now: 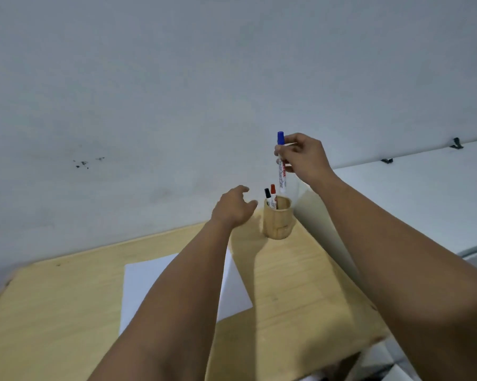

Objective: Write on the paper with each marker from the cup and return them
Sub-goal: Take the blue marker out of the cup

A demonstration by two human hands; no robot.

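Observation:
A wooden cup point(277, 224) stands near the far edge of the light wooden table point(53, 312). A black-capped marker point(268, 196) and a red-capped marker point(273, 192) stick out of it. My right hand point(304, 159) pinches a blue-capped white marker point(282, 171) upright, its lower end just above the cup's rim. Just left of the cup hovers my left hand point(233, 207), fingers apart and curled, holding nothing. A white sheet of paper point(144, 287) lies on the table, partly hidden by my left forearm.
A pale wall point(177, 92) with dark specks rises right behind the table. A white cabinet surface point(424, 204) with two small dark clips adjoins the table on the right. White boxes show below the table's near right corner.

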